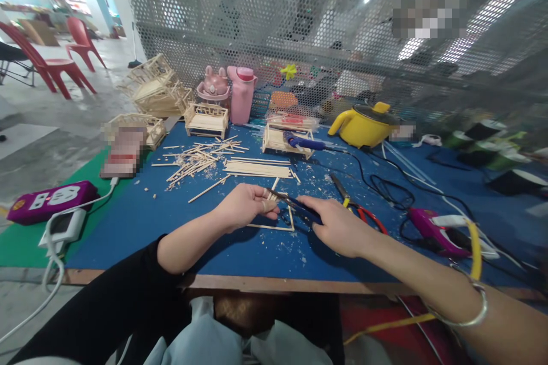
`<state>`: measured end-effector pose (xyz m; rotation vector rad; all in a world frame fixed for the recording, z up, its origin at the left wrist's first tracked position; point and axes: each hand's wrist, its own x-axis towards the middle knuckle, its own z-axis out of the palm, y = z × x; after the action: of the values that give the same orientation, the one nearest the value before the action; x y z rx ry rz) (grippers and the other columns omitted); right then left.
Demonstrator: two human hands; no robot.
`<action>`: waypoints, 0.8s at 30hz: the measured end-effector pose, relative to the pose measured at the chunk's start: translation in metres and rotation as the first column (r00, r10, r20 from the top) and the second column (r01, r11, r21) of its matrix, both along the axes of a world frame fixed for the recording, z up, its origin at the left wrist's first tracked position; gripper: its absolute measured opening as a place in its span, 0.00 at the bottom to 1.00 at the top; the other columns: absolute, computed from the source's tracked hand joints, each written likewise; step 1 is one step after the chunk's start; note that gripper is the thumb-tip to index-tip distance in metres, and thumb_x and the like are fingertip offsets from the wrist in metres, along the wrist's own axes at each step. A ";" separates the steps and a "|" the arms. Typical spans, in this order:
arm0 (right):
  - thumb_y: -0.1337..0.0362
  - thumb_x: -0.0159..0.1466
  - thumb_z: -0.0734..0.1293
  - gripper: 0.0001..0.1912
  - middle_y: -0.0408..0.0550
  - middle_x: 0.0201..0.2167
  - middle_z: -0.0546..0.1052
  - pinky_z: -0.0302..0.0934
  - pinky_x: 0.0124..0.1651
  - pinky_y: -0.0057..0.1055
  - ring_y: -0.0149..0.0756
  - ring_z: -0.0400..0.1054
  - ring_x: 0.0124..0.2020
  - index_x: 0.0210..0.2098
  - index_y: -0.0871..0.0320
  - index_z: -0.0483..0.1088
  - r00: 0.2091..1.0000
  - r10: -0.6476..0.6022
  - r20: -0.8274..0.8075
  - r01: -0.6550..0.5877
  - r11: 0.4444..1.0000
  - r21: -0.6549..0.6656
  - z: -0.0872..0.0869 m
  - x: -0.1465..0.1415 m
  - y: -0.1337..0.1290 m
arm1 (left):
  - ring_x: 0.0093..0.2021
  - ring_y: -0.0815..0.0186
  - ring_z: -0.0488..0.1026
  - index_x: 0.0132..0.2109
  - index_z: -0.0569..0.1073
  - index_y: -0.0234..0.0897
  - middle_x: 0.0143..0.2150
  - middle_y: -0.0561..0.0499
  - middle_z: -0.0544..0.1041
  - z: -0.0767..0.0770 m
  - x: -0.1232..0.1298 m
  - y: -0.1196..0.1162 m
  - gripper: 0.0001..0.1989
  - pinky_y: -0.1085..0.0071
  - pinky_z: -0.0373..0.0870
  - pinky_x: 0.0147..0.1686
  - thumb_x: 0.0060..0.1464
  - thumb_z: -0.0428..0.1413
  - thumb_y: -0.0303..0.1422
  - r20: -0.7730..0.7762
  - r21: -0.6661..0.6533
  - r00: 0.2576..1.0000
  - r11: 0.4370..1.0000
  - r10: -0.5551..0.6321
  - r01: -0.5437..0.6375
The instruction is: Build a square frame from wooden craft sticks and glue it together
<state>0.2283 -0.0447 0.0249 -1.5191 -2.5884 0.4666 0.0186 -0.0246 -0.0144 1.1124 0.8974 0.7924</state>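
My left hand (248,207) pinches short thin wooden sticks (273,188) over the blue table mat. Dark-blue-handled pliers (306,212) are gripped in my right hand (340,225), their dark jaws meeting the sticks close to my left fingertips. Whether the jaws have closed on the wood is too small to tell. Below the hands lies a thin stick frame (292,221), partly covered by my left hand. Just beyond them is a row of parallel sticks (257,167), with a loose heap of sticks (197,162) to its left.
A blue glue gun (306,141) rests on a small wooden bed model (274,140). Red-handled scissors (370,218) lie right of my right hand. Cables (381,182), a yellow pot (363,125), a pink jug (242,94) and purple power strips (53,201) surround the work. Perforated metal stands behind.
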 end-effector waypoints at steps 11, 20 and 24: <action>0.76 0.52 0.57 0.25 0.47 0.40 0.77 0.60 0.41 0.30 0.40 0.70 0.41 0.47 0.55 0.68 1.000 -0.020 -0.007 0.020 1.000 -0.019 0.007 -0.008 0.004 | 0.22 0.74 0.70 0.26 0.70 0.32 0.23 0.53 0.72 0.001 0.005 0.001 0.12 0.77 0.64 0.27 0.55 0.51 0.33 -0.128 0.160 0.987 0.984 0.103 -0.082; 0.74 0.51 0.59 0.30 0.57 0.46 0.72 0.59 0.50 0.38 0.46 0.65 0.48 0.55 0.62 0.61 0.978 -0.164 0.128 0.115 0.938 0.328 -0.015 -0.023 0.000 | 0.22 0.71 0.71 0.28 0.70 0.34 0.19 0.54 0.73 -0.002 -0.002 0.008 0.10 0.77 0.62 0.26 0.53 0.50 0.33 -0.291 0.395 0.928 0.913 0.231 -0.104; 0.74 0.52 0.59 0.31 0.58 0.48 0.71 0.59 0.51 0.39 0.47 0.64 0.50 0.56 0.64 0.60 0.984 -0.131 0.124 0.087 0.947 0.310 -0.012 -0.014 -0.003 | 0.19 0.73 0.66 0.26 0.69 0.35 0.16 0.56 0.70 0.003 -0.003 0.005 0.13 0.77 0.60 0.25 0.55 0.49 0.36 -0.308 0.439 0.935 0.898 0.175 -0.023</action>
<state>0.2140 -0.0473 0.0134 -1.6237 -2.5104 -0.0543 0.0152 -0.0193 -0.0119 1.6404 1.1078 0.9272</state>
